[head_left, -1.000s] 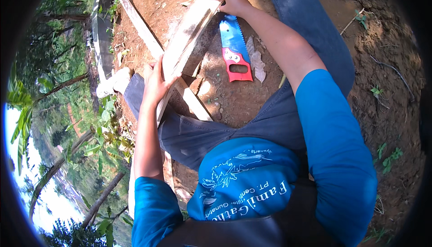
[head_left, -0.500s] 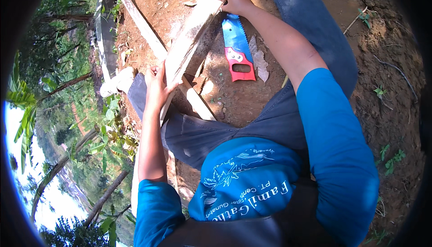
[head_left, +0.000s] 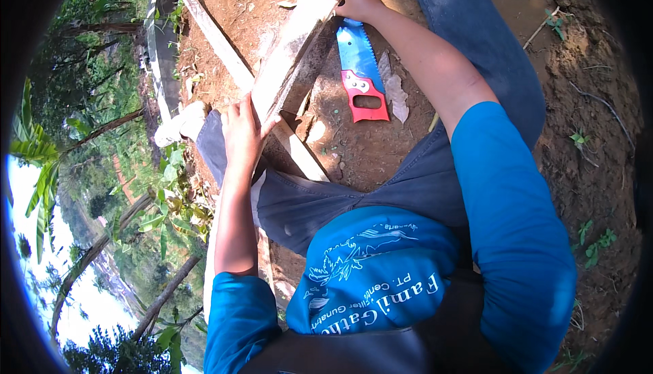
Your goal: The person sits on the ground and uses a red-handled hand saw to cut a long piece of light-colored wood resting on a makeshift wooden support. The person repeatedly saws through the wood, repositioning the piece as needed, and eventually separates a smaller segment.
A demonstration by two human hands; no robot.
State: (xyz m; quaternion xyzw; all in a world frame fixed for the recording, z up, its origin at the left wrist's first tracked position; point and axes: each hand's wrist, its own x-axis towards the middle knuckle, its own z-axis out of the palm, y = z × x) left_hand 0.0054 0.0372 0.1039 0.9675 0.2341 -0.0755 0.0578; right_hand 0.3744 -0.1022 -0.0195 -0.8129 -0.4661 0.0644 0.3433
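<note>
A thick, pale wooden plank [head_left: 289, 54] slants from near my left hand up to the far middle, sunlit on its upper face. My left hand [head_left: 241, 127] is closed around its near end, thumb on the right side and fingers on the left. Farther along, my right hand [head_left: 355, 2] grips the plank's right edge, its fingertips over the top. On the soil just right of the plank lies a handsaw [head_left: 365, 78] with a blue blade and a red handle. The plank covers part of the ground beneath it.
A thin wooden strip [head_left: 214, 37] crosses under the plank, and another piece [head_left: 299, 153] runs toward my lap. Dry leaves [head_left: 396, 95] lie beside the saw. My bent legs [head_left: 476, 54] flank the work area. Plants and branches [head_left: 98, 238] drop away at left.
My left hand has shifted slightly right and turned, its fingers now lying more over the plank's end. My right hand, the plank and the saw look nearly the same.
</note>
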